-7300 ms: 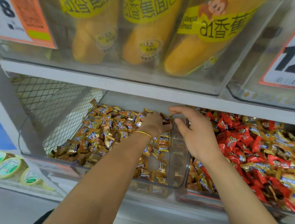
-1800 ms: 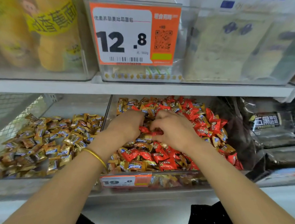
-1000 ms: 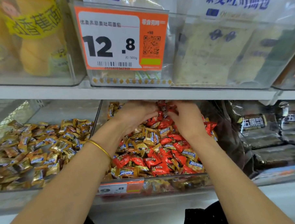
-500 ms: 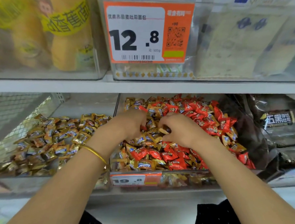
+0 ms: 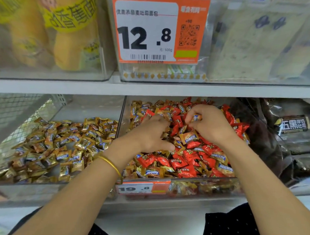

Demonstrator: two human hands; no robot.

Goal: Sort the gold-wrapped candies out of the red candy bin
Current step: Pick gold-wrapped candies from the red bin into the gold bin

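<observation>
Both hands sat bunched together in the middle of the pile half a second ago. Now they are apart: the left hand (image 5: 150,135) is flattened out and the right hand (image 5: 210,125) is further toward the upper right.

From the head camera, the red candy bin (image 5: 206,187) fills the lower centre of the frame, with a 19.8 price tag (image 5: 141,187) on its front wall. Inside, red candies (image 5: 179,162) are mixed with many gold-wrapped candies (image 5: 189,137), thickest along the front and the back left. The right hand's fingers are curled, and thumb and fingertips pinch one gold-wrapped candy (image 5: 196,117) just above the heap. The left hand lies palm down on the pile with its fingers spread and fairly straight and its thumb out to the side. Whether it covers any gathered pieces is hidden. A gold bangle (image 5: 111,164) circles that wrist.

The gold candy bin (image 5: 40,192) stands just beside, at lower left, across a clear divider (image 5: 122,116).

I judge the step in hand to be picking and collecting. It would go best if the right hand passes each piece to the left, which is nearer the divider. The left hand then carries a handful across. Spreading the heap thin with flat fingers should expose buried gold wrappers. Loose red pieces could ride along, so each handful wants checking before it is dropped.
</observation>
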